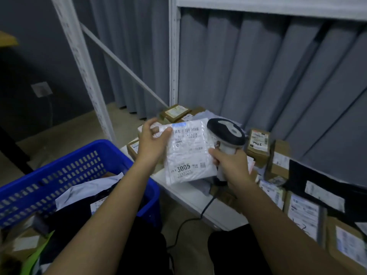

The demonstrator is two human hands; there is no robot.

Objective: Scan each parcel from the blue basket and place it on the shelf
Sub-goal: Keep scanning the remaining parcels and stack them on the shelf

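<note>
Head view, angled down, hands close

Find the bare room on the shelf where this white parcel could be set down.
One bare strip of shelf lies at its front edge, between the blue basket and the scanner cable. Behind and to the right it is crowded with cardboard boxes and labelled parcels.

white parcel (187, 151), label reads "3005"

Left hand (153, 138) pinching; right hand (231, 164) gripping
</note>
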